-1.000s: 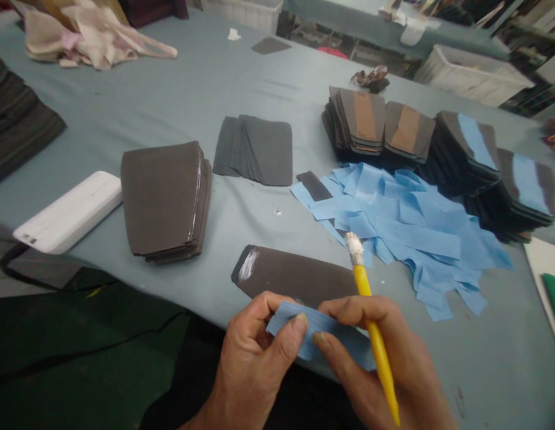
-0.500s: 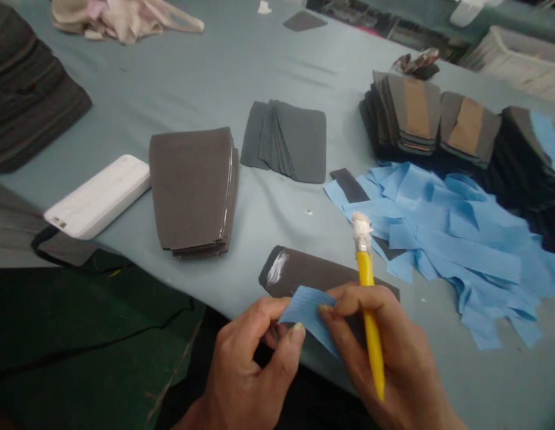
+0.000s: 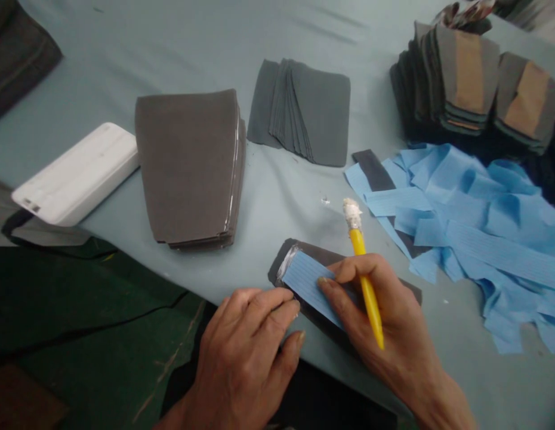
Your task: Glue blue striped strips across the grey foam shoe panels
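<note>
In my right hand is a yellow stick with a whitish, crusted tip pointing up and away. The thumb and forefinger of that hand also pinch a light blue fabric strip. The strip lies along a dark brown panel, its far-left end meeting a white smear that looks like glue. My left hand rests at the panel's near edge, fingertips beside the strip and thumb held apart, with nothing seen in its grasp.
A brown stack of panels stands left of centre, beside a white power bank with a black cable. Fanned grey pieces lie behind. On the right are a heap of blue strips and banded dark bundles.
The blue strip has gone from being held up between both hands to lying on the panel against the white smear. My left hand has let go of it. The view has shifted.
</note>
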Demonstrator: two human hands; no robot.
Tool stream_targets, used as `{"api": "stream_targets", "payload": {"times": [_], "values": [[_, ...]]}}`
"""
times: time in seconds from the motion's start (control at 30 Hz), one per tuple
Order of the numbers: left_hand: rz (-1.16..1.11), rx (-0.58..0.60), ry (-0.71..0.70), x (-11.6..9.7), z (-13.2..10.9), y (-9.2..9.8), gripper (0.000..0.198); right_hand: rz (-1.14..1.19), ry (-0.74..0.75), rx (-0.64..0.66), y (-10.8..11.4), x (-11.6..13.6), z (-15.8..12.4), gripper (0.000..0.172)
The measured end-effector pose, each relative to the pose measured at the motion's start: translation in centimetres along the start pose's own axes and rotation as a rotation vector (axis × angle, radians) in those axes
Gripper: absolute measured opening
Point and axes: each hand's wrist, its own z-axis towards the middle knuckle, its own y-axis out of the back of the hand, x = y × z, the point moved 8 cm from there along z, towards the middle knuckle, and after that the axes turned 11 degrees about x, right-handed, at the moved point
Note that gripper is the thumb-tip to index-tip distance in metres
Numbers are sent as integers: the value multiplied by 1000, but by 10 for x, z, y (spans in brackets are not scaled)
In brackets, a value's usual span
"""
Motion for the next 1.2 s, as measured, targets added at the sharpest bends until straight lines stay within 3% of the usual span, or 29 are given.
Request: {"api": "stream_targets", "payload": {"times": [0.17,0.33,0.7,1.2], "values": [[-28,10,-7,2,1,1,19,58,-10,-1,4,4,2,17],[-33,16,3,3,0,0,18,5,-2,77,-3,-1,10,16],[-41,22,17,6,-1,-1,17,-65,-64,102,-7,-10,10,14],[-65,9,35,5,1,-1,15,39,-42,6,5,8,11,17]]}}
